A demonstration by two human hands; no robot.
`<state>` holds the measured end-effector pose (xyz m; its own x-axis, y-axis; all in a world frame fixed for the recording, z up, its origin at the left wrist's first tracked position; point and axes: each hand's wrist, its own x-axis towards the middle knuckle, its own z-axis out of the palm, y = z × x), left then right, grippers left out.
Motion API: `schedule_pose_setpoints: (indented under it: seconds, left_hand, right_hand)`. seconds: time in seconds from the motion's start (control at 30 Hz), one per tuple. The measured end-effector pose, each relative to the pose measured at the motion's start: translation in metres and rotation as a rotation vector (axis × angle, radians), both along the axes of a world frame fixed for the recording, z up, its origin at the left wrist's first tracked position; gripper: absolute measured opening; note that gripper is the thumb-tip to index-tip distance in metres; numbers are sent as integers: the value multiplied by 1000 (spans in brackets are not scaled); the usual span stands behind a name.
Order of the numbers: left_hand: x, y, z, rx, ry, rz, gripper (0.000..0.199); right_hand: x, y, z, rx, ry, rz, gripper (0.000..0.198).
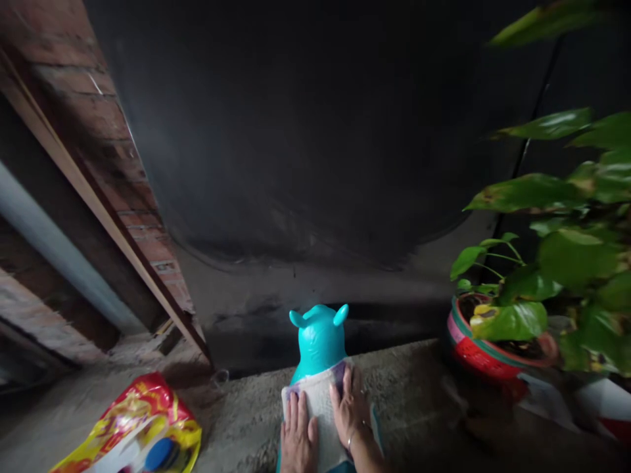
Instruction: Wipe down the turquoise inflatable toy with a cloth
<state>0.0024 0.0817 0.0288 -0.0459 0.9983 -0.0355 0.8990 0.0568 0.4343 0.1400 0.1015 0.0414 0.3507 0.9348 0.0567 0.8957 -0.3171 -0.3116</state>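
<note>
A shiny turquoise animal-shaped toy [321, 338] with two small ears stands on the concrete at bottom centre. Its head points away from me, towards the dark panel. Over its back lies a whitish cloth [321, 402] with purple patches near the far edge. My left hand [298, 437] rests flat on the cloth's left side, fingers stretched out. On the right side my right hand [351, 410] presses on the cloth, its fingers slightly spread, with a bracelet at the wrist. The toy's lower body is mostly hidden by the cloth and both hands.
A large black panel [315, 144] rises straight ahead. To the right, a leafy plant stands in a red and green pot [480, 355]. A red and yellow plastic bag [152, 414] with a blue-capped item lies at lower left. Wooden boards [103, 197] lean by the brick wall [142, 226].
</note>
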Motion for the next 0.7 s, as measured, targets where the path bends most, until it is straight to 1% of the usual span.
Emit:
schedule_pose_setpoints:
  seconds: [0.1,0.17,0.23,0.3,0.37,0.43,0.47,0.53,0.63,0.7]
  left_hand:
    - [-4,-7,-5,15,30,12,52]
    - [-7,-18,-12,43,34,-10,51]
    - [-8,-33,-20,83,47,-27,52]
    - [-8,-48,-25,123,66,-25,52]
    - [-7,-61,-25,154,79,-18,51]
    - [-7,-69,-22,171,85,-23,51]
    - [-6,-71,-19,177,88,-23,51]
    - [-6,-70,-16,182,91,-21,51]
    - [-6,-64,-15,194,93,-28,51]
    - [-7,-57,-14,171,94,-48,51]
  right_hand:
    - [-6,-21,5,-51,-14,-70,61]
    - [-8,-39,2,-82,-38,-96,63]
    - [-9,-60,-9,-91,-70,-126,63]
    - [-10,-80,-24,-69,-81,-158,60]
    - [-11,-96,-38,-10,-71,-178,59]
    - [-13,-105,-45,41,-58,-180,60]
    - [-14,-107,-45,45,-53,-181,60]
    - [-15,-103,-37,-21,-32,-192,62]
    - [-12,-86,-14,-170,-8,-196,62]
    - [-8,-71,-1,-203,-8,-166,63]
